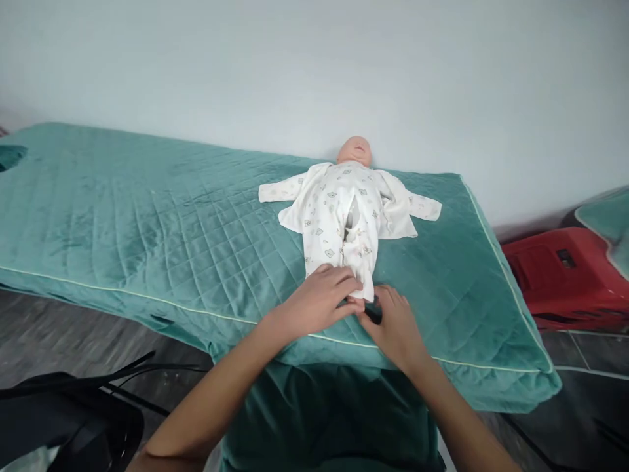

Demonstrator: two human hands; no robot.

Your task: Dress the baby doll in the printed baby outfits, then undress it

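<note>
A baby doll (354, 151) lies on its back, its head by the wall and its legs toward me. It wears a white printed long-sleeved top (289, 190), spread wide at both sides, and white printed trousers (322, 239). An opening shows at the crotch. At the lower end of the trouser leg on the right, my left hand (322, 298) has its fingers closed on the cloth near the hem. My right hand (396, 324) is beside the same hem, thumb and fingers curled toward it; what is between its fingertips is hidden.
Under the doll is a green quilted bed cover (206, 229) with a pale piped edge, set against a white wall (295, 72). A red plastic object (565, 275) stands off the right end. Black thin-framed furniture (73, 400) is at lower left.
</note>
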